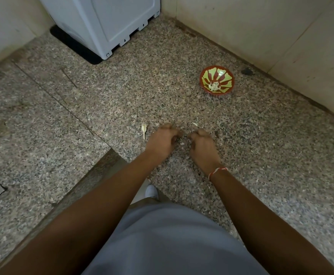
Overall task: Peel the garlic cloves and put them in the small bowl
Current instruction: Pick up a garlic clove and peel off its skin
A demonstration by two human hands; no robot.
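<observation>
head view shows a speckled granite bench (82, 108); the small red and green patterned bowl (217, 80) holds several peeled cloves. left hand (163, 140) and right hand (202, 144) curl together, seemingly peeling a hidden clove; whether either pinches it, i cannot tell. next: carry it to the bowl.

From my hands (182, 142) to the small bowl (217, 80) I see open counter (122, 92). The wall (281, 36) crowds the bowl's far side, the white appliance (106, 22) blocks the back left, a garlic stem (143, 130) lies just left
</observation>
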